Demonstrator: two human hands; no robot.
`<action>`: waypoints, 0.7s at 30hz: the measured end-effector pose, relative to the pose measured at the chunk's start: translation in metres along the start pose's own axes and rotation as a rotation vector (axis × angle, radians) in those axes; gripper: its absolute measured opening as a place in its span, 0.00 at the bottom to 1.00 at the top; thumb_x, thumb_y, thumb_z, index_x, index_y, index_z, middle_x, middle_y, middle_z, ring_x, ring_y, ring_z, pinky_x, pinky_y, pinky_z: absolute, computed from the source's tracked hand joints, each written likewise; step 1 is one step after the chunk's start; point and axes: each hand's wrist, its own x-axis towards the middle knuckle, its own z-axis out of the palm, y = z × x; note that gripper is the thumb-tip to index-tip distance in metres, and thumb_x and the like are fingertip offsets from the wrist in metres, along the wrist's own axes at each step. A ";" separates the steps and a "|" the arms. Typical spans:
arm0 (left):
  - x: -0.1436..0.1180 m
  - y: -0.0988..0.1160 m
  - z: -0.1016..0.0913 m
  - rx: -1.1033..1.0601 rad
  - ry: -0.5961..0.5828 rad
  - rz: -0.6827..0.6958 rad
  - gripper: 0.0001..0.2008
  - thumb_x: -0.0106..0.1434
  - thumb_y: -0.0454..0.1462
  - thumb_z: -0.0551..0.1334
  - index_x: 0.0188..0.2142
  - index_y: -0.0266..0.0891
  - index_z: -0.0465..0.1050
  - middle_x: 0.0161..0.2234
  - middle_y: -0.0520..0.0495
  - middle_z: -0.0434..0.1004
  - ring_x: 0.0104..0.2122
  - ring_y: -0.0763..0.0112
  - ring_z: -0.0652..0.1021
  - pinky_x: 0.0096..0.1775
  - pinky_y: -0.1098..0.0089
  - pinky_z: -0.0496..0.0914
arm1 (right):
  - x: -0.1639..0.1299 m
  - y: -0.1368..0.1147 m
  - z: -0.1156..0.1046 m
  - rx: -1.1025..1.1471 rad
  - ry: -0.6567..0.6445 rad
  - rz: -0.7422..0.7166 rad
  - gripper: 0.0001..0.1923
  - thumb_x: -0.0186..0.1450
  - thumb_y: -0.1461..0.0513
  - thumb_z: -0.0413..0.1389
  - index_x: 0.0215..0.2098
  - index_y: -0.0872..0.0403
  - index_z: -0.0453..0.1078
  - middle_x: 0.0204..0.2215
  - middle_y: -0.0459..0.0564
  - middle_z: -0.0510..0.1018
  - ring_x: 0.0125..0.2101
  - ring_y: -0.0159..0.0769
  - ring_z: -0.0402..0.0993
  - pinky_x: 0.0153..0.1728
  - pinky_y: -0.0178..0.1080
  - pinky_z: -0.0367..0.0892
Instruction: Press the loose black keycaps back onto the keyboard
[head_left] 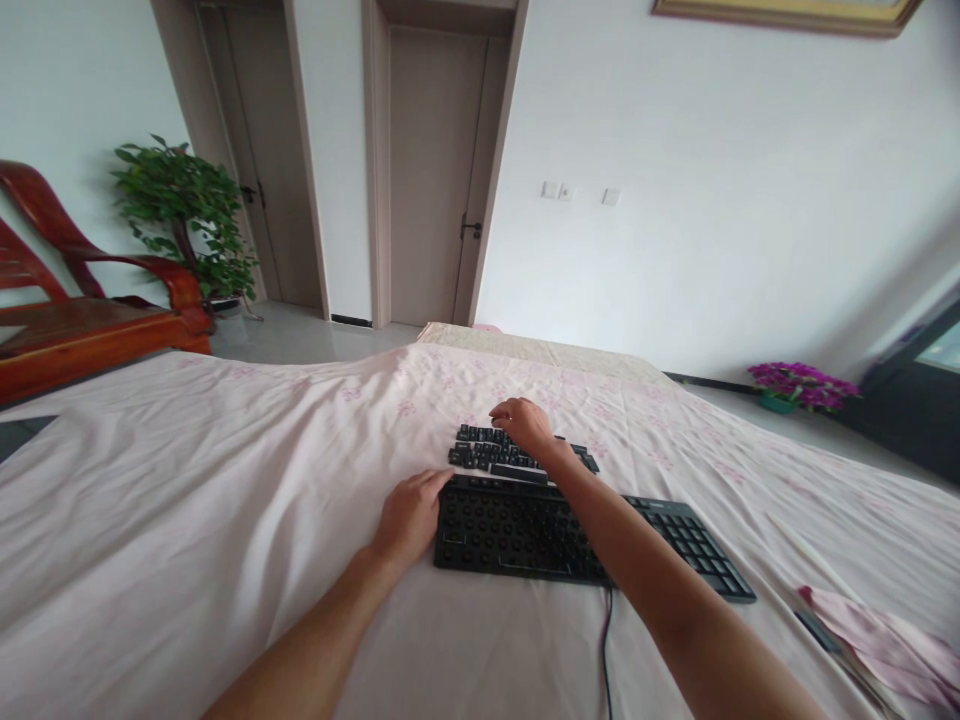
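Observation:
A black keyboard (525,535) lies on a pale pink sheet (225,480), most of its left part stripped of keycaps, with caps still on the right block. Loose black keycaps (487,450) sit in a group just beyond it. My left hand (409,520) rests on the sheet, its fingers against the keyboard's left edge. My right hand (525,425) reaches over the keyboard and hovers on the keycap group, fingers curled down; whether it holds a cap is hidden.
The keyboard's cable (606,640) runs toward me. A folded pink cloth (877,640) lies at the right. A red wooden chair (75,300), a green plant (187,215), two doors (431,180) and purple flowers (802,385) stand beyond.

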 end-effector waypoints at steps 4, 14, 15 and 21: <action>0.000 -0.003 0.004 -0.015 0.010 -0.008 0.25 0.61 0.25 0.51 0.54 0.44 0.70 0.52 0.50 0.75 0.50 0.71 0.74 0.54 0.71 0.65 | -0.053 0.002 0.001 0.383 0.090 -0.051 0.10 0.60 0.60 0.57 0.39 0.48 0.78 0.37 0.44 0.81 0.39 0.36 0.75 0.42 0.35 0.66; -0.001 -0.007 0.009 -0.030 0.032 -0.004 0.26 0.61 0.25 0.52 0.54 0.47 0.70 0.52 0.53 0.75 0.50 0.71 0.74 0.53 0.71 0.66 | -0.115 0.000 0.019 0.502 0.141 0.001 0.10 0.59 0.65 0.57 0.36 0.48 0.79 0.36 0.44 0.81 0.39 0.36 0.76 0.44 0.36 0.67; 0.000 -0.007 0.009 -0.031 0.034 -0.004 0.26 0.61 0.25 0.52 0.54 0.47 0.70 0.52 0.53 0.75 0.50 0.71 0.74 0.53 0.71 0.66 | -0.115 -0.002 0.018 0.484 0.137 -0.012 0.10 0.59 0.65 0.57 0.36 0.48 0.79 0.36 0.44 0.81 0.39 0.35 0.76 0.44 0.36 0.66; -0.001 -0.005 0.006 -0.039 0.030 -0.014 0.26 0.60 0.25 0.51 0.54 0.48 0.70 0.52 0.54 0.75 0.50 0.71 0.74 0.53 0.72 0.66 | -0.118 -0.009 0.017 0.324 0.146 -0.092 0.10 0.61 0.65 0.56 0.35 0.47 0.79 0.35 0.43 0.81 0.40 0.35 0.74 0.45 0.35 0.65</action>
